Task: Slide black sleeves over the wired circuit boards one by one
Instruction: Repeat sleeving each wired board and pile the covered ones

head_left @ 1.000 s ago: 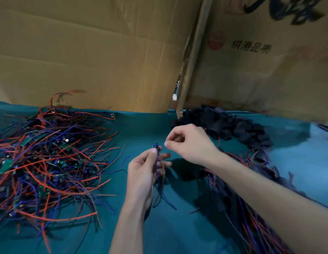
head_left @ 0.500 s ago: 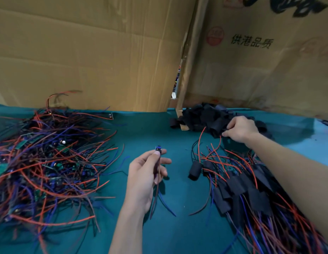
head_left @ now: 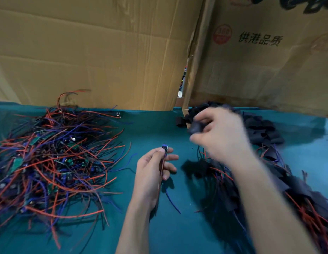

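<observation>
The left hand [head_left: 152, 173] pinched a bare board [head_left: 165, 147] upright; the blurred right hand [head_left: 220, 136] gripped a sleeve [head_left: 197, 127]. Sleeved boards [head_left: 269, 180] lay right; a large unsleeved pile [head_left: 49, 158] remained left.

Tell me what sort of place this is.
Probably a small hand-assembly workbench for electronics. A tangled heap of wired circuit boards lies on a green cloth, a pile of black sleeves sits opposite, and flattened cardboard sheets wall off the back.
</observation>
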A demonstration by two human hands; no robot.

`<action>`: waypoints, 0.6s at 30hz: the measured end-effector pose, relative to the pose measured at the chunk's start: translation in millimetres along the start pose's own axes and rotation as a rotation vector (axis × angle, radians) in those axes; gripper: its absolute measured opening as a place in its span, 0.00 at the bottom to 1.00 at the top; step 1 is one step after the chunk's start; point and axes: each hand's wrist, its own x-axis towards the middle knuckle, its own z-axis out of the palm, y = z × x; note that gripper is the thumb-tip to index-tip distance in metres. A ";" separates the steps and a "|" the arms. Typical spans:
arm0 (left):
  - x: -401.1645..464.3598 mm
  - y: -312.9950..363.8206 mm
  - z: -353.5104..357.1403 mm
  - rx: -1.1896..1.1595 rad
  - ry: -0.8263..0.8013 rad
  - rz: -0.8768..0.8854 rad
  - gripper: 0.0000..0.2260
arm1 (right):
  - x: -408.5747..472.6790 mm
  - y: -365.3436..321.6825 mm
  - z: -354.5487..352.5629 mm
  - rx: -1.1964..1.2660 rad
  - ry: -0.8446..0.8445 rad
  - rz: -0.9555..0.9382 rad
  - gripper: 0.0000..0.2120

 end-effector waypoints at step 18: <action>-1.9 -4.9 -4.7 0.179 -0.089 0.114 0.11 | -50.6 25.7 64.8 0.910 -0.078 0.135 0.08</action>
